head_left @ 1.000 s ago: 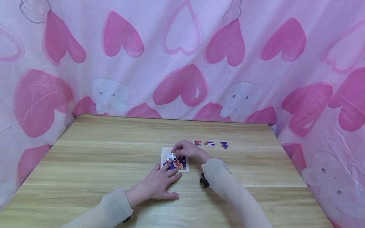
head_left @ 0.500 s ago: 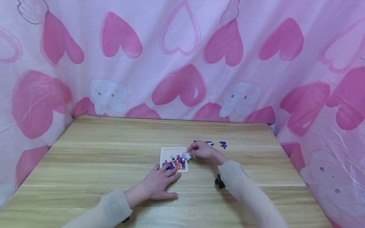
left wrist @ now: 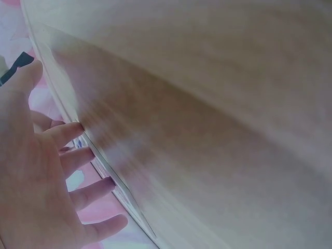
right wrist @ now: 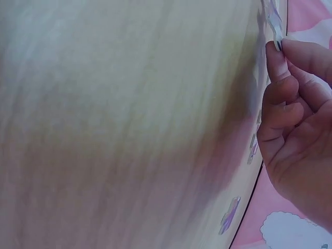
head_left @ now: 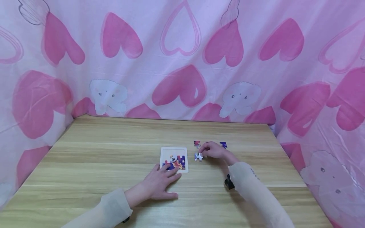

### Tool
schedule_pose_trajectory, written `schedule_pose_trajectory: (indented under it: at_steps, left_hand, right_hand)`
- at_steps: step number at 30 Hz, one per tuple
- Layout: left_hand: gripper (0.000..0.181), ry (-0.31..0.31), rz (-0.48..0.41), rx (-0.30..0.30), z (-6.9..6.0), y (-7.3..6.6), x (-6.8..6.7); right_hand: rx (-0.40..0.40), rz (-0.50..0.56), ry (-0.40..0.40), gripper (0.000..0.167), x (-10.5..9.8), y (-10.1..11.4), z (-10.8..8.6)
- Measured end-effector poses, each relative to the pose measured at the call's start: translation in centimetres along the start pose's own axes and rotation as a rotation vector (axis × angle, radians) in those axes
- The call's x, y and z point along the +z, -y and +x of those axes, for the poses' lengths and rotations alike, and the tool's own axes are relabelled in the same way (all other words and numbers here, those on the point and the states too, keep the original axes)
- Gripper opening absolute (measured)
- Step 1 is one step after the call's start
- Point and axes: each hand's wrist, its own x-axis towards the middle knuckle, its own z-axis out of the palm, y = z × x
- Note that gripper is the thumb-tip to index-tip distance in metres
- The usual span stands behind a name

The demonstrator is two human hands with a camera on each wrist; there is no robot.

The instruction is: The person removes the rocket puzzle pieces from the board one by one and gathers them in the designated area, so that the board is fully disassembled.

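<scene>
In the head view, a small puzzle tray (head_left: pixel 173 150) with a pale rim lies mid-table, its lower part filled with joined purple and orange pieces. My left hand (head_left: pixel 159 185) spreads its fingers over the tray's near left corner; in the left wrist view, straight fingertips (left wrist: pixel 85 154) touch its edge. Right of the tray, my right hand (head_left: pixel 214 150) pinches a whitish puzzle piece (head_left: pixel 198 157). The right wrist view shows that piece (right wrist: pixel 277 28) between thumb and forefinger, the other fingers curled. Whether it touches the table cannot be told.
Behind the right hand lie a red and purple puzzle piece (head_left: pixel 197 144) and a dark purple one (head_left: pixel 223 144). Another piece (head_left: pixel 207 142) between them is mostly hidden. A pink heart-print curtain (head_left: pixel 182 85) closes off the wooden table (head_left: pixel 119 142) at the back and sides.
My right hand has carried the whitish puzzle piece from above the tray to the table area on its right. My left hand has stayed in place.
</scene>
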Motion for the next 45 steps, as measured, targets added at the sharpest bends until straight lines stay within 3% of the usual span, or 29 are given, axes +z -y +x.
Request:
schedule_pose_trajectory:
  at_steps: [11,22,36,45]
  left_hand:
    - [0.072,0.002,-0.003,0.000,0.0,-0.1,0.0]
    - [0.071,-0.012,-0.001,0.004,0.0,0.0,0.0]
    - [0.071,-0.013,0.014,0.013,0.0,0.1,0.1]
    - [0.071,-0.013,0.014,0.013,0.0,0.0,0.0]
  right_hand:
    - [0.026,-0.021,-0.017,0.012,0.0,-0.4,-0.1]
    - [-0.144,-0.012,-0.005,0.018,1.2,1.9,0.3]
    - [-0.146,-0.030,0.015,0.016,4.6,4.1,2.2]
    - [-0.232,-0.053,0.035,0.016,5.8,5.6,3.3]
